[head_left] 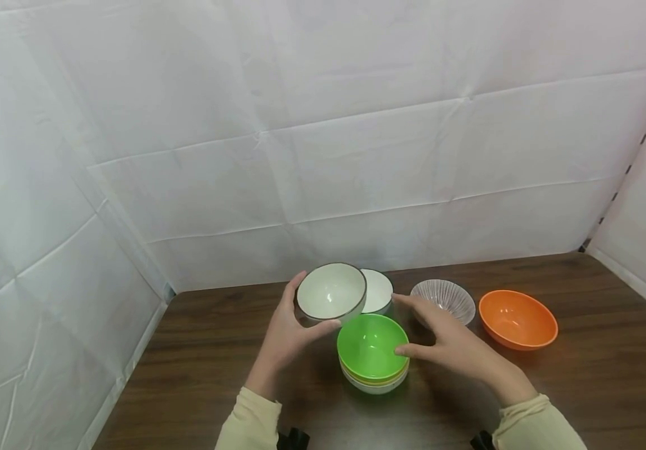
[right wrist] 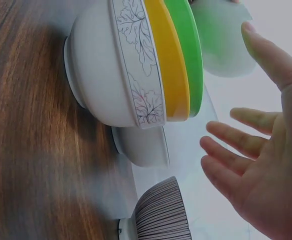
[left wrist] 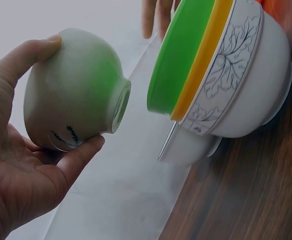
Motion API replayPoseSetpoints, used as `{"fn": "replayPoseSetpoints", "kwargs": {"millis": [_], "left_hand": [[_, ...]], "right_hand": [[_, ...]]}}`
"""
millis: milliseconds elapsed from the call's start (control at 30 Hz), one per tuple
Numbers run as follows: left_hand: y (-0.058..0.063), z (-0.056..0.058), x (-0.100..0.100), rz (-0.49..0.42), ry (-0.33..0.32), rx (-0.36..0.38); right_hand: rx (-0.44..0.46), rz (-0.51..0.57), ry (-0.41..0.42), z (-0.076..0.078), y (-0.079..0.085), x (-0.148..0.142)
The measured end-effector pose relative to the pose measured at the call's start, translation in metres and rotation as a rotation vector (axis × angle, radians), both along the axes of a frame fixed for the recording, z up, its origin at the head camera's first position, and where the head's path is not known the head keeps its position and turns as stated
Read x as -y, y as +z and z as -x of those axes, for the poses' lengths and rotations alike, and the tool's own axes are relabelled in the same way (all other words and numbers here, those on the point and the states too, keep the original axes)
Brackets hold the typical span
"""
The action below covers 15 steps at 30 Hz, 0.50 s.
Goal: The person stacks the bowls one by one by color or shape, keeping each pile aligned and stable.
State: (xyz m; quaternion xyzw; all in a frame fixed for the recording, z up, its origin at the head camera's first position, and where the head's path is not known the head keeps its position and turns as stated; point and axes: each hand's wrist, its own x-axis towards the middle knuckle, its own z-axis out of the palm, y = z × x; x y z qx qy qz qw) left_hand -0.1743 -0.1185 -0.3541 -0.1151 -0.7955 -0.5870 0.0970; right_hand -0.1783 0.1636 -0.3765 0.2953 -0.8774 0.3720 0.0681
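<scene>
My left hand holds a white bowl with a dark rim, tilted and raised just left of a stack. The thumb and fingers grip it at rim and base in the left wrist view. In the stack, a green bowl sits inside a yellow bowl, which sits in a white bowl with a leaf-pattern band. My right hand is by the stack's right side, fingers spread and holding nothing. Whether its thumb touches the green rim I cannot tell.
Behind the stack stands another white bowl, partly hidden by the held one. To the right are a striped bowl and an orange bowl on the dark wooden table. White sheeting forms walls at the back and sides.
</scene>
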Motion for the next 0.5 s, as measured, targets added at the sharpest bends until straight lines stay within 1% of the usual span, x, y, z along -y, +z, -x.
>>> {"fn": "replayPoseSetpoints", "kwargs": {"millis": [133,300,433,500], "left_hand": [[0.0,0.0,-0.003,-0.001,-0.025,0.009],[-0.001,-0.002,-0.007,0.006,-0.064,-0.005],[-0.001,-0.004,-0.012,-0.004,-0.111,-0.012],[-0.001,-0.005,-0.014,0.005,-0.128,-0.018]], "right_hand": [[-0.035,-0.007,0.013,0.0,0.001,0.0],[-0.058,-0.014,0.02,0.001,0.002,0.0],[-0.074,-0.012,0.02,0.0,0.002,0.001],[-0.074,-0.008,0.02,0.0,0.003,0.002]]}}
